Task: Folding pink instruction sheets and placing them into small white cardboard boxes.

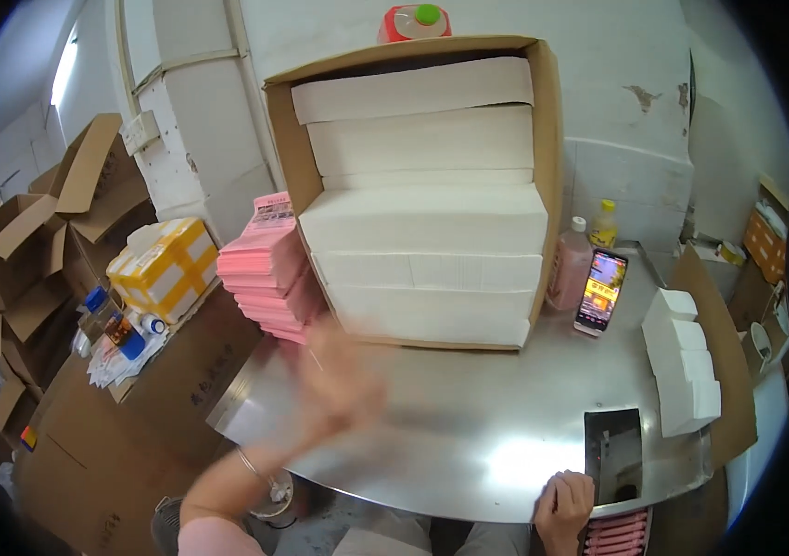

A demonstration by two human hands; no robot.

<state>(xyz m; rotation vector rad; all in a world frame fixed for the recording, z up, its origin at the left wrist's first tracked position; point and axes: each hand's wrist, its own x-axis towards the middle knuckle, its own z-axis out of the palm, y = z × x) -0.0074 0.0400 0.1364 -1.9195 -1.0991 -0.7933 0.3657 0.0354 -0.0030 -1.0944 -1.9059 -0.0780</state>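
Note:
My left hand (341,385) is smeared by motion over the left part of a metal table (450,398), near a stack of pink printed paper packs (269,255). What it holds, if anything, cannot be made out. At the table's front edge rests my right hand (564,500), its fingers curled; the inside of the grip is hidden. Beside it lies a dark glossy rectangle (613,454), either a panel or an opening. Below the edge there are several pink packs (615,535). An upright cardboard box (552,176) faces me, filled with white paper stacks (427,218).
A lit phone (602,292) leans by a pink bottle (568,264) and a yellow bottle (604,225). White blocks (685,366) line the right side. Left are a yellow-taped foam box (163,269), a blue-capped bottle (116,324) and open cartons (51,222). A green-capped jug (413,22) tops the box.

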